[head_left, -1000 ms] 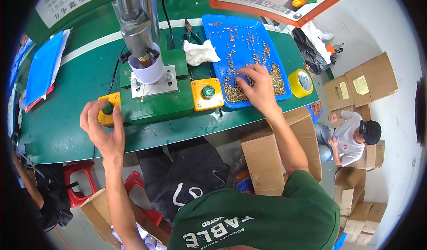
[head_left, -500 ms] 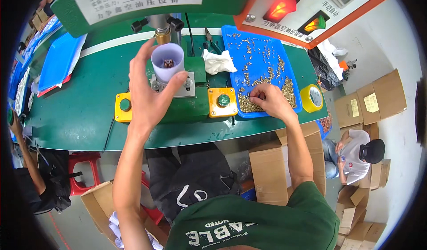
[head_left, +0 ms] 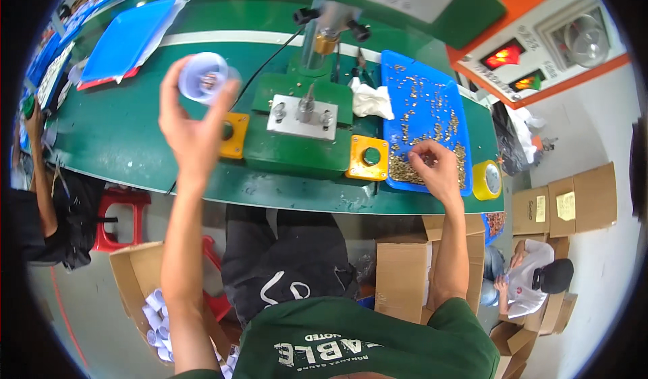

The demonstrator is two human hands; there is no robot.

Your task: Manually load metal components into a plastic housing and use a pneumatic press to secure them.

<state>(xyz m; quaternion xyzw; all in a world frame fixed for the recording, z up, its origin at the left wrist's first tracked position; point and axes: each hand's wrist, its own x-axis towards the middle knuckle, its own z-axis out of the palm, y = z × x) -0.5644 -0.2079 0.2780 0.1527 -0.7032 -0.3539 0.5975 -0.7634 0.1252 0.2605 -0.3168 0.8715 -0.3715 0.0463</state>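
Observation:
My left hand (head_left: 189, 132) is raised to the left of the green press base (head_left: 283, 153), its fingers wrapped round a pale lilac plastic cup (head_left: 196, 72). Inside the cup, small coppery parts show at the bottom. On the press, a metal block (head_left: 317, 128) carries an upright pin beneath the brass-tipped ram (head_left: 327, 43). My right hand (head_left: 437, 170) is over the near part of a blue tray (head_left: 390, 85) of small brass pieces. Its thumb and fingers are pinched together; whatever lies between them is too small to make out.
Yellow button boxes (head_left: 368, 157) flank the press base. Crumpled white cloth (head_left: 371, 100), dark-handled pliers and yellow tape (head_left: 486, 180) are near the tray. Another blue tray (head_left: 131, 38) lies at far left. Cardboard boxes (head_left: 403, 271) stand below the bench; a co-worker (head_left: 530, 271) sits at right.
My left hand and the cup have moved left, away from the press, uncovering the metal block and pin. The right hand stays over the brass pieces. The whole view has shifted.

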